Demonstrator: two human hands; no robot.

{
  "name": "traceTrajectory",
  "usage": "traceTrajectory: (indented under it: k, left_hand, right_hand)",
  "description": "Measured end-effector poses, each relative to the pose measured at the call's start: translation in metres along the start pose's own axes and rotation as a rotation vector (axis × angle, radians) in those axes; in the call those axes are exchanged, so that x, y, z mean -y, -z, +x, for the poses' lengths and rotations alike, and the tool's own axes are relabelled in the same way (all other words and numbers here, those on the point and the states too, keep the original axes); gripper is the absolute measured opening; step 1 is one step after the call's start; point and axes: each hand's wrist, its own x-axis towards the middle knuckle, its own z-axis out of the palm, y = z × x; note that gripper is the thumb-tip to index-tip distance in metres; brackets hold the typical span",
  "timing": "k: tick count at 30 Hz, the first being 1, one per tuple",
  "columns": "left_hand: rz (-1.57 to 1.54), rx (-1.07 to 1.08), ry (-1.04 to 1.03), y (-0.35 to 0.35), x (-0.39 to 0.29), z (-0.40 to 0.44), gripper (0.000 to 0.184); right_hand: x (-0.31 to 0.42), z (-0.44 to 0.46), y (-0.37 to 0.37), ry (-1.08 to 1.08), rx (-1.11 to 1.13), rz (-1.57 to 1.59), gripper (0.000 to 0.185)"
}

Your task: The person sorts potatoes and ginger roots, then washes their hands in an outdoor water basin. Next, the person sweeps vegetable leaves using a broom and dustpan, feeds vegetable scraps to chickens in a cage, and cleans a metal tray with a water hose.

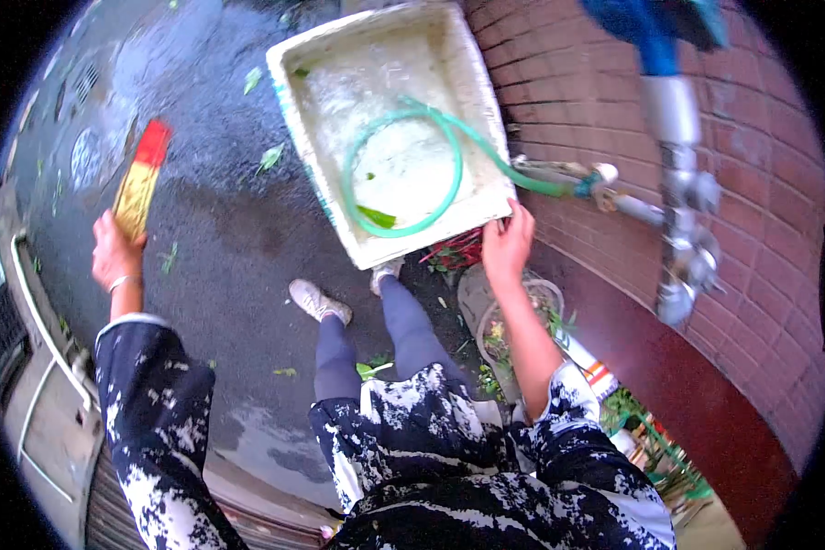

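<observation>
My left hand (pixel 117 249) is closed around one end of a flat yellow piece with a red end (pixel 141 188). It is held out over the wet ground, away from the box. At the near right corner of a white foam box (pixel 289 92), my right hand (pixel 509 243) grips the rim, thumb and fingers on the edge. The box holds some water and several leaves. A green hose (pixel 458 170) lies coiled inside and runs over the right wall to a tap fitting (pixel 605 174).
A brick wall (pixel 752 220) with a metal pipe (pixel 674 110) stands on the right. Beside my legs is a round plant pot (pixel 552 291); more plants (pixel 655 445) grow behind it. Leaves lie on the wet dark ground (pixel 238 284). A white pipe (pixel 37 302) runs along the left.
</observation>
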Motion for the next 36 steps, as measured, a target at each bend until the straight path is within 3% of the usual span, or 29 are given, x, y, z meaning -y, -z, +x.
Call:
traceTrajectory:
  k: [4,6,8,9,13,16,20,24,26,27,29,30,31,32,34,35,36]
  left_hand:
    - [0.144,-0.141,-0.103,0.038,0.049,-0.006,0.062]
    - [0.168,-0.217,-0.149,0.045,0.072,-0.007,0.066]
    - [0.228,-0.186,-0.117,0.071,0.088,-0.017,0.066]
    - [0.224,-0.173,-0.075,0.087,0.091,-0.024,0.067]
    - [0.241,-0.204,-0.036,0.131,0.116,-0.056,0.069]
    - [0.300,-0.259,-0.044,0.148,0.135,-0.079,0.070]
    - [0.182,-0.192,0.168,0.178,0.148,-0.114,0.071]
    - [-0.298,-0.298,0.505,0.143,0.192,-0.123,0.050]
    - [-0.601,-0.168,0.813,0.119,0.208,-0.120,0.063]
    - [-1.188,-0.205,0.672,0.021,0.271,-0.095,0.063]
    - [-1.661,0.429,0.678,0.056,0.223,-0.146,0.056]
    - [-1.645,0.317,0.647,0.063,0.183,-0.168,0.052]
    - [-1.807,0.205,0.720,-0.011,0.221,-0.160,0.055]
    - [-1.839,0.204,0.820,-0.040,0.222,-0.165,0.054]
    - [-1.855,0.334,1.011,-0.075,0.190,-0.178,0.052]
    - [-1.867,0.416,1.090,-0.093,0.171,-0.180,0.051]
    - [-1.864,0.489,1.168,-0.109,0.154,-0.182,0.050]
  right_hand:
    - [-0.001,0.003,0.106,0.284,-0.418,-0.273,0.053]
    - [0.010,0.020,0.141,0.178,-0.177,-0.320,0.059]
    - [0.027,0.040,0.170,0.080,0.202,-0.282,0.054]
    - [0.003,0.054,0.162,0.270,0.130,-0.222,0.051]
    - [-0.003,0.069,0.187,0.628,-0.129,-0.661,0.034]
    - [-0.001,0.067,0.188,0.580,-0.206,-0.603,0.032]
    - [0.007,0.066,0.166,0.206,-0.215,-0.210,0.029]
    - [0.015,0.075,0.138,0.002,-0.308,0.104,0.026]
    - [0.015,0.076,0.130,-0.034,-0.356,0.233,0.025]
    - [0.012,0.071,0.126,-0.042,-0.384,0.304,0.025]
    - [0.006,0.047,0.115,-0.014,-0.399,0.437,0.025]
    - [0.003,0.025,0.107,-0.044,-0.297,0.410,0.025]
    - [-0.002,-0.005,0.106,-0.121,-0.010,0.028,0.037]
    - [0.013,-0.048,0.133,-0.223,0.177,0.120,0.035]
    - [-0.033,-0.127,0.066,-0.123,0.320,0.172,0.031]
    - [-0.064,-0.174,0.042,-0.164,0.427,0.294,0.027]
    - [-0.079,-0.214,0.044,-0.217,0.611,0.197,0.029]
